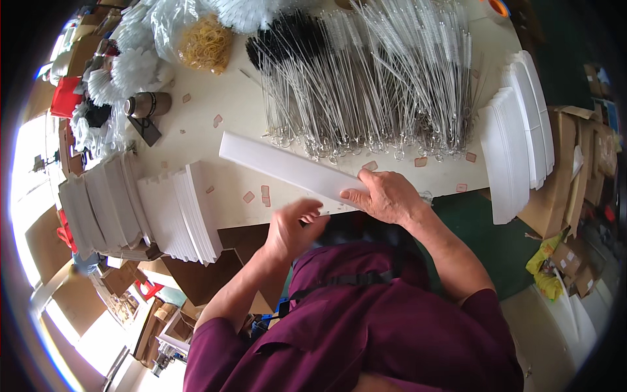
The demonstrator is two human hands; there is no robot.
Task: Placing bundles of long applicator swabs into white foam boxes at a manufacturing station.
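Observation:
A long, narrow white box (281, 162) lies slantwise over the front of the table, its far end pointing left. Its near end is gripped by my right hand (390, 198), thumb on top and the other fingers partly hidden. Just below the box, at the table's front edge, my left hand (292, 228) is raised with half-curled fingers. A gap shows between its thumb and forefinger, and I see nothing held there. Beyond the box lies a wide pile of wire-handled brushes (366, 85) with looped ends toward me, mostly white-bristled, some black (287, 39).
Stacked white boxes stand at the left (173, 209) and right (509, 144) table edges. A bag of yellow rubber bands (206, 44), a metal flask (149, 104) and a tape roll (498, 8) sit farther back. Small reddish slips (265, 196) dot the tabletop. Cardboard boxes (562, 170) stand right.

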